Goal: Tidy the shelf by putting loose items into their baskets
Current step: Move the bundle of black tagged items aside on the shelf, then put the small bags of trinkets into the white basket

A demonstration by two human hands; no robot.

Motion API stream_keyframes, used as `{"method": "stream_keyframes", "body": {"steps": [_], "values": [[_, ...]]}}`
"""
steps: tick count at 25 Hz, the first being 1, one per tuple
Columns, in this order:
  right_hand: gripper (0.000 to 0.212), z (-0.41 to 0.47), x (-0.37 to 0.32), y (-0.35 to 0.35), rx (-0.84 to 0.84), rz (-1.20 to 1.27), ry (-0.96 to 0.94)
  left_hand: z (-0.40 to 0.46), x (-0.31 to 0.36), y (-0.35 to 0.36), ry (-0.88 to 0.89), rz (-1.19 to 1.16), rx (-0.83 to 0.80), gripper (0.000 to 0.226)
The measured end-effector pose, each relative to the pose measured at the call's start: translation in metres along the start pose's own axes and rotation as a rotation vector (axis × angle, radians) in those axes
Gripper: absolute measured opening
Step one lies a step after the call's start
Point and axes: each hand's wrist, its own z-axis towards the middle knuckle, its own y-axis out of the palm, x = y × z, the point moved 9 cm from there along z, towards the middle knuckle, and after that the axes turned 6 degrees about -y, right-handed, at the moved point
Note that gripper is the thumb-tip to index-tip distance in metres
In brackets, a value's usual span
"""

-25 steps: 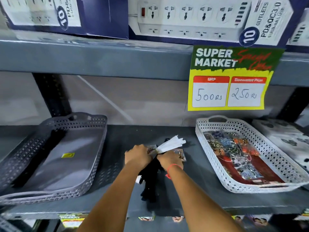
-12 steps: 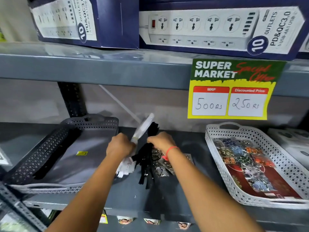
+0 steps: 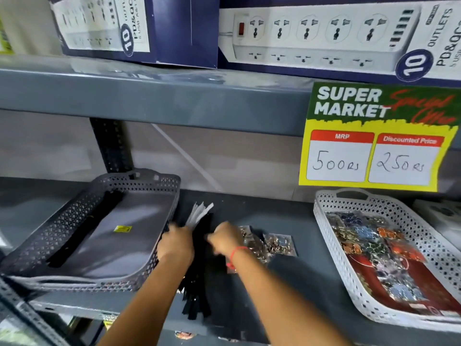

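Note:
My left hand (image 3: 175, 245) grips a bundle of black strips with white paper tags (image 3: 199, 265) beside the right wall of the grey basket (image 3: 50, 250); the white tags stick up above my fist and the black ends hang over the shelf's front edge. One long black strip (image 3: 87, 228) lies inside the grey basket. My right hand (image 3: 224, 239) is closed at the bundle's right side, blurred. Just right of it, small packets of colourful jewellery (image 3: 277, 244) lie loose on the dark shelf. The white basket (image 3: 349, 278) at right holds several similar jewellery packets.
A yellow and green price sign (image 3: 374, 138) hangs from the upper shelf's edge. Boxes of power strips (image 3: 324, 36) stand on the upper shelf. A black upright post (image 3: 112, 146) rises behind the grey basket. A pale box (image 3: 439, 213) sits far right.
Both hands lifted the bundle off the shelf, turned its white tags upward and carried it left toward the grey basket. The loose jewellery packets under it are now uncovered.

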Motion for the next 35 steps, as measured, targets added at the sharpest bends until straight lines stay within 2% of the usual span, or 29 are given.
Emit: {"method": "stream_keyframes", "body": {"steps": [2,3,4,6,9,11,12,14,16,18,20,22,25,26,27,28,30,32,33,35], "values": [[0.019,0.015,0.037,-0.046,0.083,-0.094,0.045,-0.007,0.021,-0.002,0.079,-0.029,0.056,0.035],[0.019,0.016,0.061,-0.071,0.119,-0.2,0.099,-0.011,0.033,0.007,0.101,-0.082,0.002,0.034],[0.027,0.016,0.085,-0.09,0.125,-0.312,0.15,-0.014,0.046,0.021,0.098,-0.164,-0.1,0.034],[0.042,0.012,0.122,-0.108,0.029,-0.437,0.186,-0.02,0.063,0.045,0.024,-0.32,-0.246,0.038],[0.051,0.016,0.145,-0.106,-0.027,-0.335,0.223,-0.018,0.07,0.062,-0.076,-0.456,-0.318,0.049],[0.035,0.019,0.149,-0.105,-0.009,-0.274,0.203,-0.013,0.069,0.075,-0.139,-0.597,-0.401,0.056],[0.022,0.019,0.151,-0.104,-0.02,-0.231,0.184,-0.013,0.069,0.079,-0.154,-0.667,-0.456,0.052],[0.022,0.014,0.149,-0.108,-0.022,-0.108,0.149,-0.016,0.066,0.073,-0.149,-0.818,-0.545,0.012],[0.021,0.006,0.144,-0.119,-0.015,0.071,0.12,-0.023,0.061,0.052,-0.094,-0.758,-0.591,0.009],[0.025,-0.004,0.133,-0.125,-0.141,0.166,0.085,-0.024,0.063,0.036,0.038,-0.598,-0.653,0.032],[0.032,-0.019,0.131,-0.118,-0.357,-0.045,0.079,-0.034,0.076,0.029,0.204,-0.37,-0.755,0.043],[0.028,-0.036,0.137,-0.105,-0.518,-0.348,0.104,-0.055,0.098,0.044,0.39,-0.086,-0.808,0.04],[0.012,-0.045,0.14,-0.095,-0.513,-0.699,0.051,-0.059,0.127,0.067,0.484,0.026,-0.691,0.038],[0.019,-0.045,0.137,-0.099,-0.455,-0.745,0.04,-0.056,0.132,0.068,0.469,-0.006,-0.662,0.037],[0.036,-0.041,0.135,-0.105,-0.383,-0.752,0.05,-0.051,0.135,0.063,0.463,-0.048,-0.619,0.035],[0.045,-0.036,0.131,-0.111,-0.312,-0.696,0.052,-0.044,0.137,0.055,0.453,-0.078,-0.564,0.031],[0.039,-0.022,0.115,-0.117,-0.15,-0.552,0.004,-0.019,0.136,0.031,0.427,-0.108,-0.376,0.025],[0.029,-0.013,0.101,-0.101,-0.086,-0.469,-0.05,0.009,0.131,0.016,0.367,-0.144,-0.174,0.029],[0.03,-0.012,0.097,-0.086,-0.1,-0.466,-0.058,0.022,0.125,0.018,0.304,-0.188,-0.134,0.031],[0.041,-0.009,0.099,-0.063,-0.107,-0.458,-0.007,0.033,0.115,0.034,0.166,-0.283,-0.177,0.033]]}}
